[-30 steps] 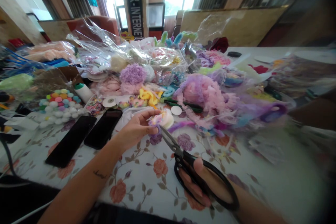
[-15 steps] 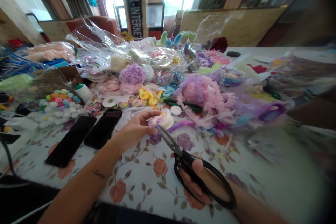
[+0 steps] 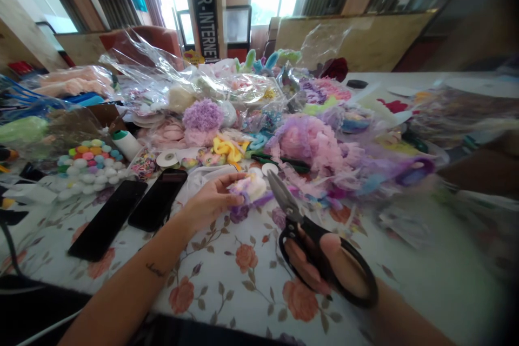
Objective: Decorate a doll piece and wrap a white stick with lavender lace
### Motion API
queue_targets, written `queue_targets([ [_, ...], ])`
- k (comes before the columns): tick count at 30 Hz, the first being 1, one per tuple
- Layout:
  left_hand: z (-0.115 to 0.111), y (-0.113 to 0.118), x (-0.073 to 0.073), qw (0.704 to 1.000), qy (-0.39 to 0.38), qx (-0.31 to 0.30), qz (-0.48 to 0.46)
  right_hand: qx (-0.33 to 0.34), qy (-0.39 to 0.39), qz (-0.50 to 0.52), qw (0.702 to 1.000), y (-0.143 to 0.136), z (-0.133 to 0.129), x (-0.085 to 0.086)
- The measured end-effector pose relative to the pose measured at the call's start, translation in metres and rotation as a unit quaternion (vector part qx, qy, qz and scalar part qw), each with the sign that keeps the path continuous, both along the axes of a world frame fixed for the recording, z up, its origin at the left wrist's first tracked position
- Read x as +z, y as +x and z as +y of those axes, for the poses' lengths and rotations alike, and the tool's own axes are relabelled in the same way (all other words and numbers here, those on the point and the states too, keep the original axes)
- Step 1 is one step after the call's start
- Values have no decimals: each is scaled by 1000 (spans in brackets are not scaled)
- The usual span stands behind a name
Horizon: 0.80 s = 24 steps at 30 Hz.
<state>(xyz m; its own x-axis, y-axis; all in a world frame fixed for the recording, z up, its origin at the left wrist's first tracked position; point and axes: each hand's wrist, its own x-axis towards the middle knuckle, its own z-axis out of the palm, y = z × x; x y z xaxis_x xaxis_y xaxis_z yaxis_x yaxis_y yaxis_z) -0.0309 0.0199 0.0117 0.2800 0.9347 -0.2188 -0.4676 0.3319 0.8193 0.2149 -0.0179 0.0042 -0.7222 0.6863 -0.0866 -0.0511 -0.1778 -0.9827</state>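
Observation:
Between the thumb and fingers of my left hand (image 3: 214, 199) is a small white and purple craft piece (image 3: 252, 186), its exact kind too blurred to make out. A purple fuzzy strip (image 3: 263, 198) trails from it to the right. My right hand (image 3: 320, 259) grips black-handled scissors (image 3: 292, 211), fingers through the loops. The scissor blades point up and left, close together, just right of the craft piece and apart from it. A white round disc (image 3: 270, 168) lies behind the blade tips.
Two black phones (image 3: 107, 219) lie left of my forearm on the flowered tablecloth (image 3: 227, 292). Behind are pastel pom-pom beads (image 3: 91, 162), a thread spool (image 3: 126, 143), a purple pompom (image 3: 203, 116), pink ruffled trim (image 3: 312, 143) and clear plastic bags (image 3: 158, 70).
The scissors in my right hand have moved right, away from the craft piece. My left hand stays nearly in place with the piece still held.

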Motion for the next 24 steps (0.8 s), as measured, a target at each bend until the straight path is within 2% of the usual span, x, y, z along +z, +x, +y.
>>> queue_targets([
  [2, 3, -1, 1, 997, 7, 51, -52, -20, 90, -80, 993, 7, 8, 11],
  [3, 4, -1, 1, 994, 13, 76, -77, -35, 144, -142, 979, 9, 11, 15],
  [4, 5, -1, 2, 990, 16, 99, -97, -49, 202, -214, 955, 10, 13, 19],
  [6, 6, -1, 3, 982, 17, 139, -123, -70, 310, -345, 883, 8, 13, 20],
  [8, 6, 0, 3, 979, 14, 160, -128, -70, 385, -423, 817, 3, 10, 16],
  [10, 6, 1, 3, 980, 11, 155, -124, -59, 427, -440, 788, -2, 8, 8],
  [12, 4, 3, 2, 983, 15, 138, -119, -52, 456, -409, 788, -5, 7, 0],
  [15, 2, 6, 0, 989, 14, 113, -99, -49, 496, -300, 814, -7, 9, -6],
  [18, -2, 13, -1, 992, 8, 106, -63, -87, 505, -201, 835, -9, 10, -6],
  [21, -7, 21, -3, 995, 20, 89, -38, -121, 488, -171, 847, -13, 8, -4],
  [24, -13, 27, -5, 998, 25, 55, -22, -102, 473, -174, 858, -20, 5, -3],
])
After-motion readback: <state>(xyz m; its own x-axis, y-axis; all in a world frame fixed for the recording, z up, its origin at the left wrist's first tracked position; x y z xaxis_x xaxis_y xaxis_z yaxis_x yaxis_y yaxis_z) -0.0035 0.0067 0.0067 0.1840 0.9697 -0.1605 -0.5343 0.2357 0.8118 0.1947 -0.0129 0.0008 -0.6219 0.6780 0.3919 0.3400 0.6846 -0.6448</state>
